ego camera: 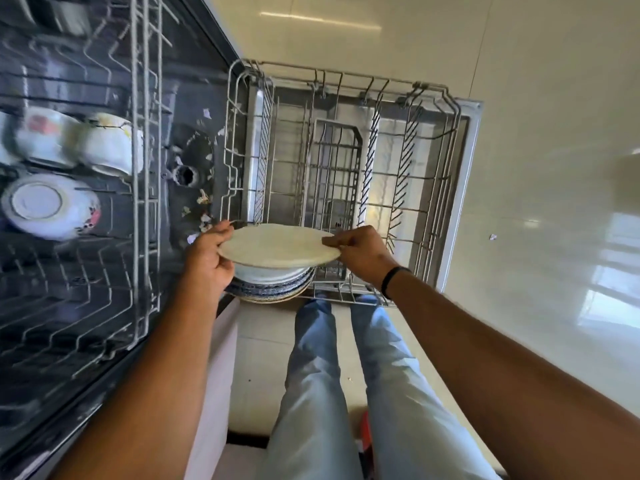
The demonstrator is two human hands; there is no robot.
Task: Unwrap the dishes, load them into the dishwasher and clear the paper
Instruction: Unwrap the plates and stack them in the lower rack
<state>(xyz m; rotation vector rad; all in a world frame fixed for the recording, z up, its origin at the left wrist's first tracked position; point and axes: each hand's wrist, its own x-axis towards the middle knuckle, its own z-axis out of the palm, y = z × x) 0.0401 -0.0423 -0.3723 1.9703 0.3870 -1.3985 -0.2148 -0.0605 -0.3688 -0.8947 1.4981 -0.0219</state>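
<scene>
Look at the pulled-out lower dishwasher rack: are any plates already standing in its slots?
No. The lower rack shows only bare wire, while both hands hold the stack of plates over its near edge.

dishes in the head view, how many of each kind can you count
White patterned ceramic bowls in the upper rack: 3
Cream round plate held by both hands: 1
Plates stacked under it: several, exact count unclear
Total clearly countable: 4

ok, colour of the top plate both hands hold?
Plain cream top plate, no pattern; head view.
</scene>
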